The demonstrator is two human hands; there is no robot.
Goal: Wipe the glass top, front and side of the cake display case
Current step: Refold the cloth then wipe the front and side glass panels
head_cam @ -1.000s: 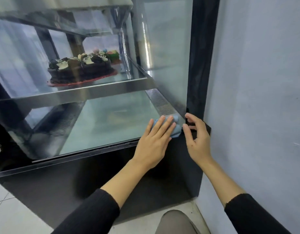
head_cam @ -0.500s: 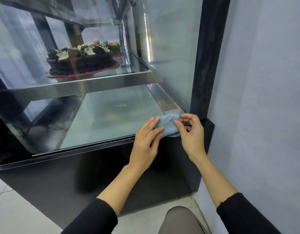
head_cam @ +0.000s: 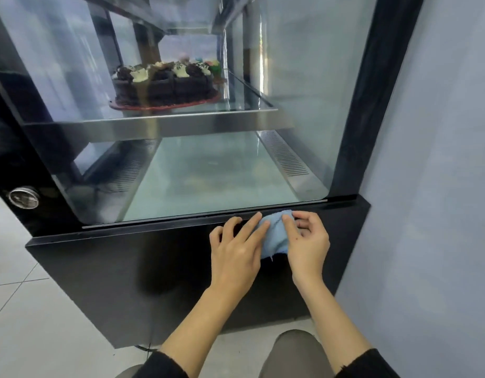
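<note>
The display case holds a dark chocolate cake on a red board, which sits on the middle shelf towards the back of the case; small colourful cupcakes stand just behind the cake on the same shelf; the bottom level of the case shows only its pale floor, with a slotted vent strip along its right edge; a round dial is set in the case's black frame at its lower left corner.

The blue cloth is bunched up just below the lower right corner of the case's glass, against the black base panel; its long axis runs up and down, the upper end at the ledge under the glass and the frayed lower edge pointing to the floor.

The left hand lies spread, fingers fairly straight and apart, with the outer fingertips touching the cloth's left edge; the right hand has its fingers curled and grips the cloth's right side, forefinger laid over it; the thumb's hold is hidden.

A plain pale wall stands right beside the case's right side.
</note>
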